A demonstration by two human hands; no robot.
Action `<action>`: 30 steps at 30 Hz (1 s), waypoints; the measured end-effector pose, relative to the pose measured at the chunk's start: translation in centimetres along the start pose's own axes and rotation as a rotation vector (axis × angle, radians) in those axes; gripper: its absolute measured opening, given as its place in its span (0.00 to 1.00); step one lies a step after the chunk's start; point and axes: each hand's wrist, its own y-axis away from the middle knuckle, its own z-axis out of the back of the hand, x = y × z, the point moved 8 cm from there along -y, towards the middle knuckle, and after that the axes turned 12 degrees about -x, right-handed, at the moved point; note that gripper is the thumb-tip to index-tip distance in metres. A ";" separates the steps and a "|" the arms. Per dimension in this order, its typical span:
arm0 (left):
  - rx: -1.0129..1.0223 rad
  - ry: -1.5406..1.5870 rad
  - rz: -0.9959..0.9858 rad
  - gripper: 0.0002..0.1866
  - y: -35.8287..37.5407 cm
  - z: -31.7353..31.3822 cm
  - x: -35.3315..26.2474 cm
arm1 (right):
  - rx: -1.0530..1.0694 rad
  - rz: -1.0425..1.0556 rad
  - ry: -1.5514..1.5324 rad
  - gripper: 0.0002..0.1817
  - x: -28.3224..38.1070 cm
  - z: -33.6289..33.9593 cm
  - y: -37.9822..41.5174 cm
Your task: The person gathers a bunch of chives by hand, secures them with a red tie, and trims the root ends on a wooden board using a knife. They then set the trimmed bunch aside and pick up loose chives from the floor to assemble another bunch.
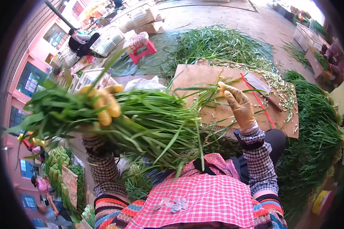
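My left hand [105,104], in a yellow glove, is wrapped round a large bunch of Chinese chives [156,122], held sideways above my lap. Its leafy tips droop to the left and the stem ends point right, toward the wooden board [225,108]. Over the board, my right hand [240,104], also gloved, has thumb and fingers pinched together on a few loose chive blades [208,91]. A cleaver [258,84] with a wooden handle lies on the board beyond that hand, next to a red strip [258,99].
Cut pale stem ends [281,89] litter the board's right side. A heap of loose greens [221,44] lies behind it, and tied bundles [317,118] are stacked at right. A pink stool [143,49] stands at back left. Other people sit at far left.
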 end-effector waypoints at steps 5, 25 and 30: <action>-0.154 -0.766 -1.118 0.27 1.1 6.2 -12.5 | 0.048 -0.041 0.111 0.17 -3.0 -0.3 0.5; 0.479 -2.357 -1.348 0.34 1.9 -6.8 3.1 | 1.121 0.315 0.445 0.32 -0.5 -25.6 -0.1; 0.341 -1.427 -1.978 0.29 11.1 0.5 -0.7 | 1.178 -0.200 0.603 0.27 -12.3 -19.4 3.0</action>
